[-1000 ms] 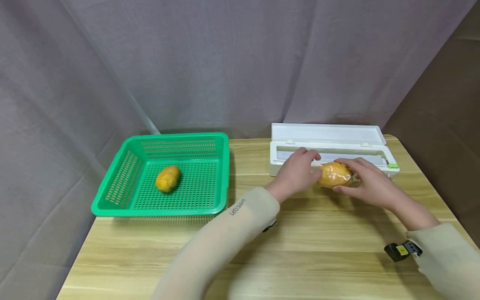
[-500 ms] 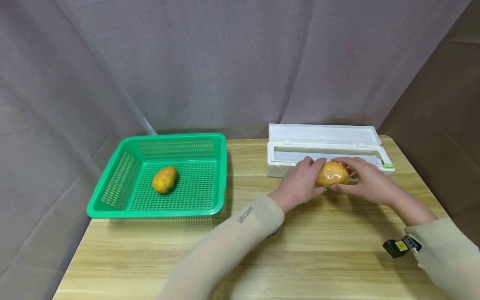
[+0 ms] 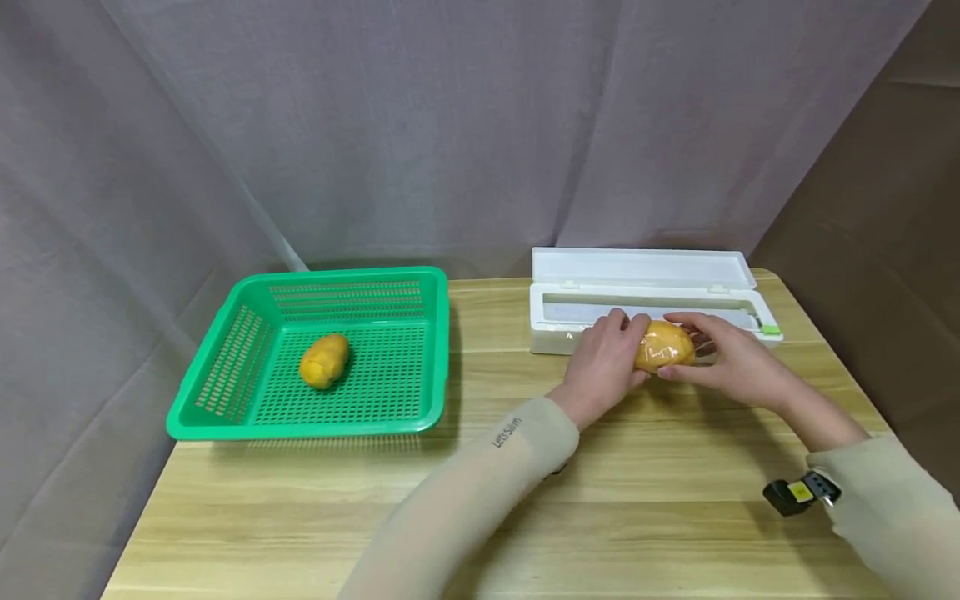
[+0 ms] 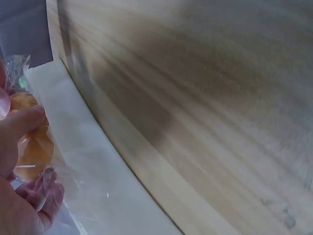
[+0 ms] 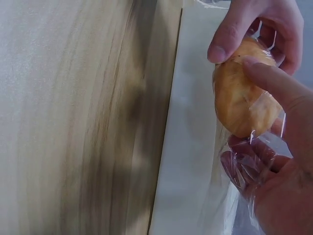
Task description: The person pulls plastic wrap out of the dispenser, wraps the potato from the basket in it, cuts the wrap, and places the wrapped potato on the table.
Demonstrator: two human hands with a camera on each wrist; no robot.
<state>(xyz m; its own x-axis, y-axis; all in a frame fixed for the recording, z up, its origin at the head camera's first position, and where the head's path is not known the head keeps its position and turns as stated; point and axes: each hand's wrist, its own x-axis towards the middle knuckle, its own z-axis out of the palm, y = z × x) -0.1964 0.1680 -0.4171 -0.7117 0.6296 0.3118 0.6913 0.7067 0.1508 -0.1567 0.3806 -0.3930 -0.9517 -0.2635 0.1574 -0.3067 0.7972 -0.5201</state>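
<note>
An oval golden-yellow food item (image 3: 663, 346) in clear plastic film is between both hands; whether it is a fruit or a roll is unclear. My left hand (image 3: 606, 362) holds its left end, thumb near the front and fingers behind. The right hand (image 3: 731, 360) grips the other end; in the right wrist view its thumb presses the item's face (image 5: 239, 100), with loose film (image 5: 247, 161) over its lower fingers. Directly behind stands a white cling film dispenser (image 3: 547, 340) with its lid (image 3: 641, 267) raised. The left hand partly hides the item in the head view.
A green plastic basket (image 3: 438, 375) stands at the left of the wooden table (image 3: 675, 517). Inside it lies a similar yellow oval item (image 3: 325, 361). A green slider (image 3: 770, 330) sits at the dispenser's right end. Grey curtain (image 3: 390, 142) hangs behind the table.
My left hand has come in from the left and now takes hold of the item's left end, covering part of it. The right hand keeps its grip. The head view has shifted slightly.
</note>
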